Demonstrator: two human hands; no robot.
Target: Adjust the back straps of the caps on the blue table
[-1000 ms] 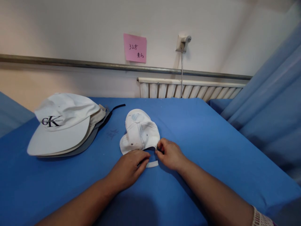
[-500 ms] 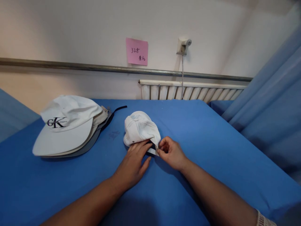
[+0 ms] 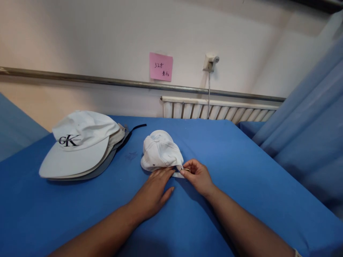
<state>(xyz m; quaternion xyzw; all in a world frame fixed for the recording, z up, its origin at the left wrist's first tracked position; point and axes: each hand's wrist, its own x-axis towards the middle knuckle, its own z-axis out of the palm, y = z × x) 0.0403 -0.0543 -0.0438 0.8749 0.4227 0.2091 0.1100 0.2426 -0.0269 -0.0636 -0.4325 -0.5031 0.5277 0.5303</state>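
Note:
A small white baseball cap sits on the blue-covered table, its back opening turned towards me. My left hand lies against the cap's near lower edge with fingers stretched out and thumb apart; the fingertips are partly hidden at the edge. At the right end of the opening, my right hand pinches the cap's strap between thumb and fingers. A small gold-coloured metal piece shows at those fingertips. The white strap runs between the two hands.
A stack of caps, the top one white with black letters, stands at the left, a black strap trailing from it. Behind the blue table are a radiator, a metal rail and a plugged socket. Blue curtains hang right.
The view has shifted, so the scene appears slightly lower. My right hand keeps its pinch at the strap, and the gold-coloured piece now shows. My left hand stays at the cap's edge.

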